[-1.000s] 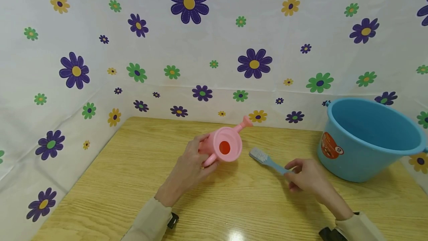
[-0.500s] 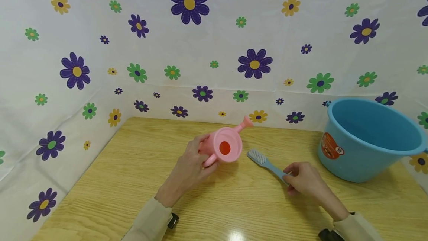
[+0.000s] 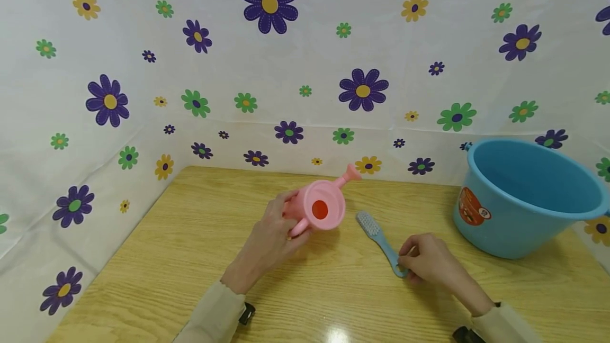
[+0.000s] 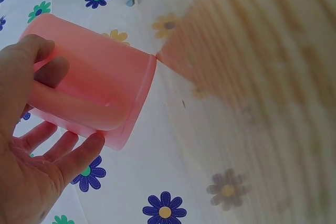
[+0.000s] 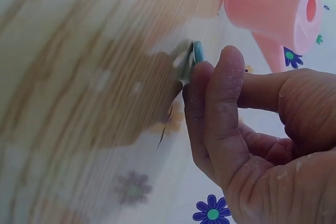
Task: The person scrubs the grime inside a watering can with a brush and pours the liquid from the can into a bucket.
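My left hand [image 3: 274, 226] grips a pink toy watering can [image 3: 310, 195] near the middle of the table, fingers around its body and handle. The can is tilted, its lower edge at the wooden surface in the left wrist view, and a red round spot [image 3: 320, 209] shows inside. To its right lies a light-blue scrub brush [image 3: 385, 247], white bristles up and pointing away from me. My right hand [image 3: 429, 258] pinches the end of its handle between thumb and forefinger. In the right wrist view only the brush's blue tip [image 5: 198, 52] shows past the fingers.
A large blue bucket [image 3: 514, 226] with an orange label stands at the right, behind my right hand. The wooden table [image 3: 200, 216] ends at a white flower-print cloth [image 3: 305, 57] hanging at the back and left.
My right hand has come slightly toward me with the brush's handle end, so the brush has swung to point more directly away. The left hand and watering can have stayed put.
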{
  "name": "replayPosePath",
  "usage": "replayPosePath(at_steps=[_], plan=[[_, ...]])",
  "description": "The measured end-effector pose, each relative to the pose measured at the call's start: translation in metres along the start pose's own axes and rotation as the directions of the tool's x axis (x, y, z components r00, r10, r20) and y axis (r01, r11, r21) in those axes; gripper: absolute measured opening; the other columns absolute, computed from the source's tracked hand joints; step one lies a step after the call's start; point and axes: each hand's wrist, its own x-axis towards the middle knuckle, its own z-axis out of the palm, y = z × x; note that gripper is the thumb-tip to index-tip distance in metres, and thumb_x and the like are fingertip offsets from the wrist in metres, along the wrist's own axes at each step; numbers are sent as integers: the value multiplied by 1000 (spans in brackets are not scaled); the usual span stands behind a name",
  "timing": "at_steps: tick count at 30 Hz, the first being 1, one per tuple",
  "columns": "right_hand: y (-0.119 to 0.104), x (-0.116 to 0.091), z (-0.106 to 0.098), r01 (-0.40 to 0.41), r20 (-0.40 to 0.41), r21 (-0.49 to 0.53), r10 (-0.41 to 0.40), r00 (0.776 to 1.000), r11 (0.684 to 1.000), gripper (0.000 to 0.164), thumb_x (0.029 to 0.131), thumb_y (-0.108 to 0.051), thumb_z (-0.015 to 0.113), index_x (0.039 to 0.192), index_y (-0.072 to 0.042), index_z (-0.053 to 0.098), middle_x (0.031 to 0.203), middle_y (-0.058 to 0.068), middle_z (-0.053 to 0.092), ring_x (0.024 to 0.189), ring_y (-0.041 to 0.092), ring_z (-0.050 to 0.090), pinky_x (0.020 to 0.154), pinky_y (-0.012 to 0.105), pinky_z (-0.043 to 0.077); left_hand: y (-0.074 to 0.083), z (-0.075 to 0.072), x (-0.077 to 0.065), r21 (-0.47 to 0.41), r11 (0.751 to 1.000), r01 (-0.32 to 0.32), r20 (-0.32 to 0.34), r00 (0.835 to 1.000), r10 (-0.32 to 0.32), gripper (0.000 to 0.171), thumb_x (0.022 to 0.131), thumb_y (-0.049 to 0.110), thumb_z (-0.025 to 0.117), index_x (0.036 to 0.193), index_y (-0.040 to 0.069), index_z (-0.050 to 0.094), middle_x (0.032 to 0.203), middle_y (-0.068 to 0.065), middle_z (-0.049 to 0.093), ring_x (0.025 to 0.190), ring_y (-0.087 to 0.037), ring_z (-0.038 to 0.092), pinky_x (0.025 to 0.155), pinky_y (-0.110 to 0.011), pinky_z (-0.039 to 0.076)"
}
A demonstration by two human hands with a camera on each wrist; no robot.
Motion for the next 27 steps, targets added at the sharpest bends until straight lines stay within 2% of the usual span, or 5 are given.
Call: replayPosePath(at_steps=[6, 18, 23, 27], plan=[[-5, -1, 4, 21, -3, -42, -21, 1000, 999, 8, 90, -5, 71, 95, 0, 67, 71, 3, 70, 51, 13, 65, 48, 27, 56, -1, -1, 0, -1, 1000, -4, 2, 1000, 4, 30, 89, 27, 81, 65, 11, 69, 147, -15, 51, 131, -34, 55, 98, -44, 60], [-7, -5, 7, 38, 11, -51, -38, 999, 998, 10, 92, -9, 71, 96, -2, 66, 65, 3, 66, 47, 15, 62, 47, 29, 54, -1, -1, 0, -18, 1000, 0, 2, 1000, 0, 30, 89, 26, 81, 66, 11, 68, 147, -16, 51, 132, -34, 55, 101, -44, 58], [-13, -11, -6, 56, 17, -42, -55, 998, 998, 11, 96, -13, 67, 99, -3, 66, 68, 6, 64, 48, 16, 61, 46, 30, 54, -1, -2, 1, -20, 1000, 2, 4, 1000, -1, 28, 88, 25, 81, 68, 10, 70, 148, -15, 51, 133, -33, 55, 104, -44, 56], [-22, -19, -29, 88, 1, -86, -88, 996, 992, 17, 99, -19, 66, 105, -3, 68, 78, 6, 69, 53, 17, 62, 48, 31, 55, 0, -2, 1, -13, 1000, -3, 2, 1000, 3, 28, 87, 24, 83, 67, 9, 69, 148, -15, 51, 133, -33, 56, 104, -43, 56]])
